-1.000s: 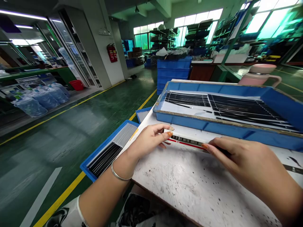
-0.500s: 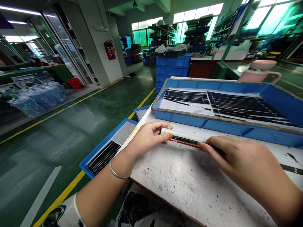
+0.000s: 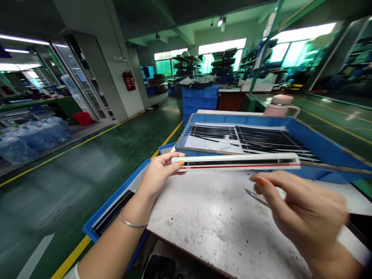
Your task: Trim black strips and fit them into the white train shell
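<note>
One silvery bracelet (image 3: 133,224) circles the wrist of the left hand (image 3: 162,170), which reaches in over the left edge of the white, dark-specked bench (image 3: 203,217). Above the bench's right part is the right hand (image 3: 303,205), blurred, its thumb and forefinger curled close together; whether they grip anything I cannot tell. Beside its thumb a pointed metal tool (image 3: 255,196) shows, and it is unclear if the hand holds it or it lies on the bench.

The left fingers (image 3: 173,167) are closed on one end of a long white strip (image 3: 241,161), thumb in front. It bears a black band and a red line, and is held nearly level above the bench, on the near side of a big blue tray (image 3: 319,176); its other end juts out free, above and apart from the right hand.

Beyond the left edge, lower than the bench top, a low tray (image 3: 115,197) holds black strips and pale strips, with the corner of another tray (image 3: 166,148) farther on. The big tray sits along the bench's far edge, with two groups of dark strips (image 3: 261,137) on white paper (image 3: 216,145). Behind it is a pink flask (image 3: 277,109). Farther off, on the green floor (image 3: 110,162), stand stacked blue crates (image 3: 200,101) and a red bucket (image 3: 82,118); red extinguishers (image 3: 129,80) hang on a pillar.
</note>
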`<state>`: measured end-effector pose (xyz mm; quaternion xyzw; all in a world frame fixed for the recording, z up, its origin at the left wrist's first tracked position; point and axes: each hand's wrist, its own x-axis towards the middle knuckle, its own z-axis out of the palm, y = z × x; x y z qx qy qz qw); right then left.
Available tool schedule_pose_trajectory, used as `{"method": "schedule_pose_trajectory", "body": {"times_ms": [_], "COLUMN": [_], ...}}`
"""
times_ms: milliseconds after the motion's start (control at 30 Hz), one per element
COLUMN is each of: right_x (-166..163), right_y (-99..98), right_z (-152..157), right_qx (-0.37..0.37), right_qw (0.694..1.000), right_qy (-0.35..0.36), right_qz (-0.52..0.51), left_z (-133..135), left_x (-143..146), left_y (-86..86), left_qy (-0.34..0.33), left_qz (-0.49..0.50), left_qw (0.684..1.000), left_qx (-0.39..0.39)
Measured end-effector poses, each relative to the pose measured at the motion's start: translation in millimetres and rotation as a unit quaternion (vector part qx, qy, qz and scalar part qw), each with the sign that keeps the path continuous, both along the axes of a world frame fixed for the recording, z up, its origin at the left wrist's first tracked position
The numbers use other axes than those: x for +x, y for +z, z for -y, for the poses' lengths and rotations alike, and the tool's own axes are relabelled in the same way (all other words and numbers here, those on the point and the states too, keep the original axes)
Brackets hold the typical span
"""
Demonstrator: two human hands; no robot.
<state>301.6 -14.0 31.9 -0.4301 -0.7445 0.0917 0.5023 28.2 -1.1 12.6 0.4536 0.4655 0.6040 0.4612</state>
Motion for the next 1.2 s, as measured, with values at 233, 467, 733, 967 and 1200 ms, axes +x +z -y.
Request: {"method": "schedule_pose_trajectory", "body": {"times_ms": [233, 467, 733, 967, 1200], "right_x": [1.1, 9.3, 16.2, 33.5, 33.8], "right_y": [-15.2, -13.7, -6.7, 4.4, 5.6], "right_z": [-35.3, -37.9, -39.4, -41.7, -40.1], "right_qx": [-0.292, -0.252, -0.189, -0.094, -0.070], "right_qw": [0.919, 0.846, 0.805, 0.807, 0.823], "right_qy": [0.161, 0.153, 0.140, 0.119, 0.116], "right_qz": [-0.208, -0.444, -0.545, -0.570, -0.551], "left_z": [-6.4, -18.3, -29.7, -33.0, -34.0], "left_x": [36.5, 59.1, 31.9, 23.3, 23.2], "left_y": [31.4, 20.1, 6.4, 5.8, 4.7], "left_qy": [0.024, 0.005, 0.009, 0.035, 0.028], "left_qz": [0.009, -0.007, 0.009, 0.029, 0.028], "left_qw": [0.999, 1.000, 1.000, 0.998, 0.998], "left_qx": [0.034, 0.006, -0.012, -0.047, -0.043]}}
